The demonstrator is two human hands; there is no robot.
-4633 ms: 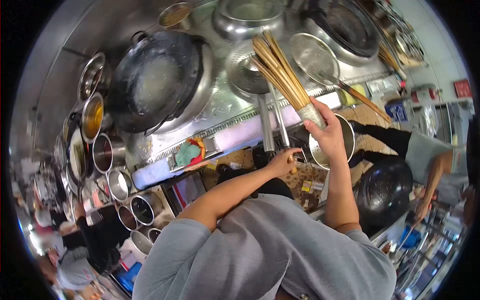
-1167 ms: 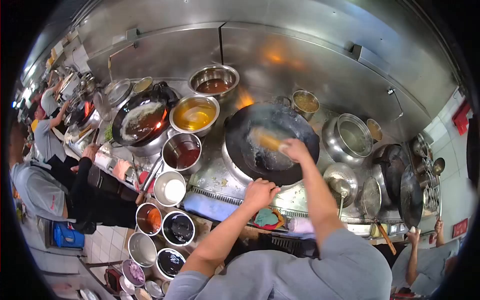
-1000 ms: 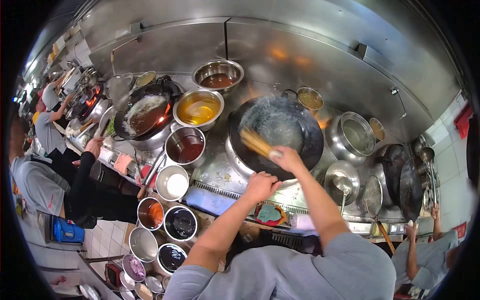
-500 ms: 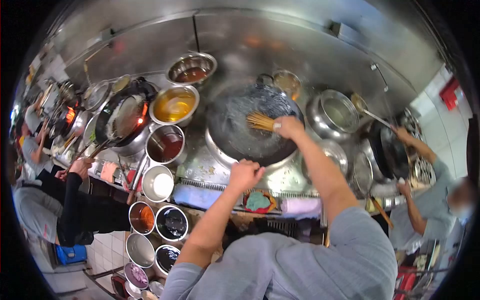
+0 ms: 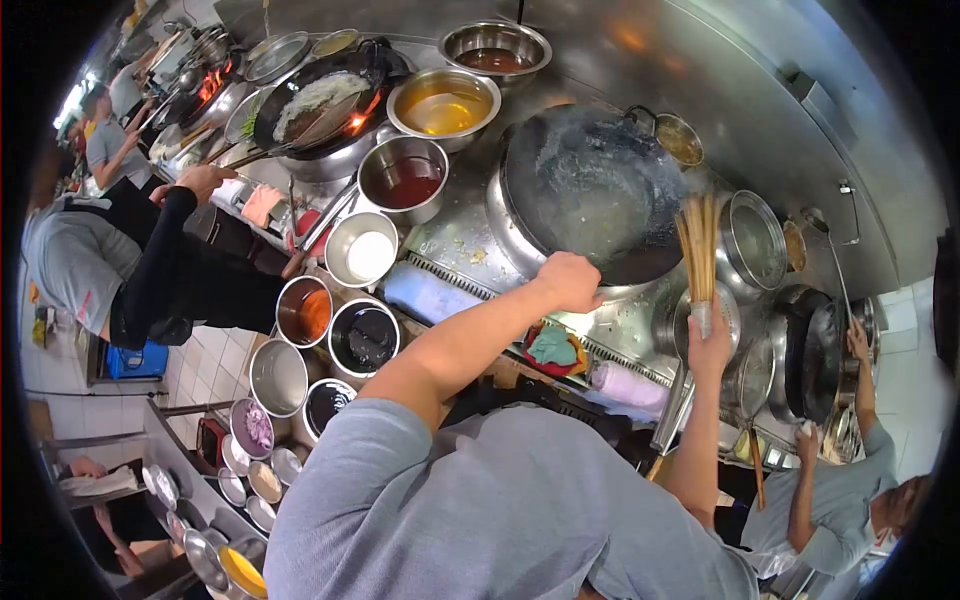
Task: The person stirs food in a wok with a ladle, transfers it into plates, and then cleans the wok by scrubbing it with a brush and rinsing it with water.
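Observation:
My left hand (image 5: 571, 282) is closed at the near rim of a large dark wok (image 5: 590, 190); its fingers partly hide what they grip there. A wet, steaming film covers the wok's inside, and a loop handle stands at its far side. In my right hand (image 5: 709, 345) is a bamboo wok brush (image 5: 698, 245), gripped by its bound lower end with the bristles upward, to the right of the wok. A steel pot (image 5: 752, 240) stands behind the brush. Below my right hand, a metal-handled tool (image 5: 673, 408) lies across the stove's front edge.
Bowls of yellow oil (image 5: 443, 105) and red-brown liquid (image 5: 403, 180) stand left of the wok. Folded cloths (image 5: 552, 346) lie along the front ledge. Co-workers stand at woks on the left (image 5: 315, 105) and right (image 5: 812, 355); flame shows under the left one.
My right hand has lifted the brush out of the wok and moved it right, bristles now up. My left hand has closed at the wok's near rim. The view has turned.

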